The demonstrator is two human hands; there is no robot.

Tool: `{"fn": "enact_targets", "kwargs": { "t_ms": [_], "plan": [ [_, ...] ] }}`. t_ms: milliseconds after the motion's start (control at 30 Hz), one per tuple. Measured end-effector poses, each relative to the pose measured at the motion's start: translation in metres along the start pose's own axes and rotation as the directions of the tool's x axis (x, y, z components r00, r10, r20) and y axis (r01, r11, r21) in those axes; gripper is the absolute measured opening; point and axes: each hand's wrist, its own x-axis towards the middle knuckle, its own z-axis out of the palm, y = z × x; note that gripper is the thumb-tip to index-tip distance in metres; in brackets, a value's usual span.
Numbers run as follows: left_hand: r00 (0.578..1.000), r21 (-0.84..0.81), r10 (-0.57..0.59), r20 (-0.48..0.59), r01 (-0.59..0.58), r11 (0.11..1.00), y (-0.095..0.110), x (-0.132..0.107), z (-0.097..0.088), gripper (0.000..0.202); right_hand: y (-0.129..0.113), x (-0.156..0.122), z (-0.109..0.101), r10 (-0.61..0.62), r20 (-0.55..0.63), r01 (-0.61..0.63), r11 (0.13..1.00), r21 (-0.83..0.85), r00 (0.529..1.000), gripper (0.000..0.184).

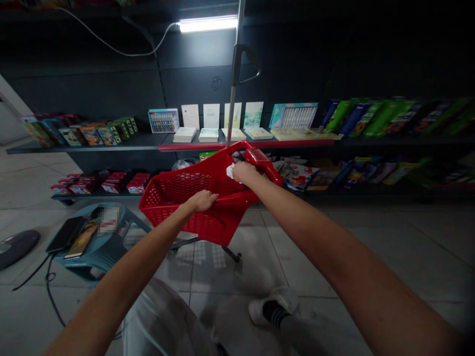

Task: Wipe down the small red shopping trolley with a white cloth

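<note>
A red plastic shopping basket (185, 184) is standing tilted on a dark wheeled stand (230, 253), directly ahead of both hands and between them. The right hand (243, 172) is clenching a crumpled white cloth (230, 171), pressing it against the basket's upper rim just beside the red handle (259, 159). The left hand (202, 200) is lying across the near rim with its fingers together; whether it is gripping or only resting, I cannot tell.

Beyond the right hand, a metal pole (233, 74) is rising past the basket, and low shelves are running along a dark wall. Boxed sets and notebooks (211, 116) are standing on the upper shelf (111, 142), while red packages (117, 182) are lying on the lower one, ahead of the left hand. Further left of that hand, a teal plastic stool (100, 252) is holding two smartphones (74, 236), and a black cable (48, 277) is trailing across the tiled floor (230, 267). Below the right forearm, a white sneaker (272, 306) is showing.
</note>
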Motion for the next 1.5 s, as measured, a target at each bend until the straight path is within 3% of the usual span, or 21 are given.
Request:
{"fn": "enact_targets", "kwargs": {
  "t_ms": [167, 400, 533, 667, 867, 1100, 1300, 1400, 1500],
  "plan": [
    [0.996, -0.134, -0.092, -0.006, 0.091, 0.987, 0.011, -0.020, -0.006, 0.079, -0.019, 0.010, 0.003, -0.009, -0.127, 0.005, 1.000, -0.031, 0.992, 0.050],
    [0.999, -0.170, 0.030, -0.022, -0.034, 0.985, 0.014, -0.066, -0.009, 0.090, -0.025, 0.041, 0.008, 0.028, -0.110, -0.024, 0.999, 0.035, 0.994, 0.048],
    [0.996, -0.162, 0.078, -0.044, -0.084, 0.983, 0.014, -0.075, -0.009, 0.088, -0.025, 0.044, 0.011, 0.033, -0.159, -0.030, 0.999, 0.018, 0.987, 0.046],
    [0.993, -0.167, 0.068, -0.095, -0.083, 0.982, 0.014, -0.070, -0.005, 0.086, -0.021, 0.043, 0.013, -0.050, -0.187, 0.044, 0.998, -0.036, 0.981, 0.048],
    [0.996, -0.197, 0.043, -0.080, -0.058, 0.979, 0.013, -0.064, -0.004, 0.083, -0.012, 0.035, 0.013, -0.115, -0.063, 0.108, 0.989, -0.106, 0.991, 0.046],
    [0.997, -0.237, -0.012, -0.073, -0.006, 0.972, 0.011, -0.052, -0.006, 0.080, -0.003, -0.014, 0.010, -0.227, -0.046, 0.219, 0.965, -0.143, 0.973, 0.046],
    [0.987, -0.228, -0.140, -0.073, 0.120, 0.966, 0.004, -0.024, -0.006, 0.080, 0.028, -0.040, -0.003, -0.341, 0.045, 0.344, 0.933, -0.108, 0.939, 0.047],
    [0.985, -0.242, -0.160, -0.061, 0.140, 0.960, 0.001, -0.011, -0.006, 0.081, 0.039, -0.047, -0.010, -0.414, 0.012, 0.412, 0.902, -0.132, 0.910, 0.045],
    [0.984, -0.232, -0.166, -0.056, 0.149, 0.961, -0.002, -0.004, -0.006, 0.083, 0.035, -0.059, -0.008, -0.437, -0.048, 0.418, 0.883, -0.214, 0.898, 0.040]
  ]
}}
